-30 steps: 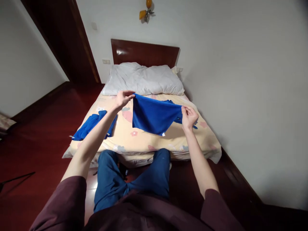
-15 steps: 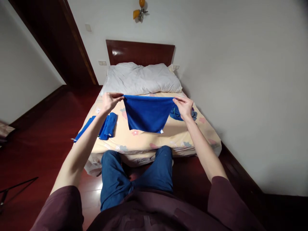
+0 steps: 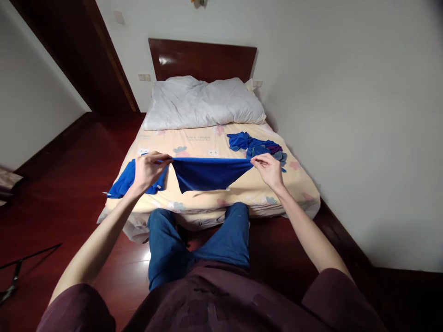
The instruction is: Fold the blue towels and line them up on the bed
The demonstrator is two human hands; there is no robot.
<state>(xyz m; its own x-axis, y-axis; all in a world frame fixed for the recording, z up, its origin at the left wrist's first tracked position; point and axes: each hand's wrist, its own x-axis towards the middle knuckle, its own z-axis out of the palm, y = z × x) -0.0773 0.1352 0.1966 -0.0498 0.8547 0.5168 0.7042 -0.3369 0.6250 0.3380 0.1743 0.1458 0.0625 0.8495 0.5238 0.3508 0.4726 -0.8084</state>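
A blue towel (image 3: 212,174) is stretched between my two hands above the front of the bed, its lower edge hanging down. My left hand (image 3: 149,169) pinches its left upper corner. At the right upper corner, the fingers of my right hand (image 3: 268,168) are closed on the cloth. Partly hidden behind my left hand and wrist, more blue towels (image 3: 122,180) lie at the bed's left edge. Beyond my right hand is a loose heap of blue and purple cloths (image 3: 256,144).
The bed (image 3: 197,138) has a cream patterned sheet, and a white quilt or pillow (image 3: 204,103) lies against the dark headboard (image 3: 204,60). My knees are at the bed's front edge. A wall (image 3: 363,138) runs along the right. A thin black stand (image 3: 17,272) is on the floor at left.
Both hands have come down and nearer to me with the towel, which now hangs lower and looks shorter. The heap at right shows more fully. My view has tilted slightly downward.
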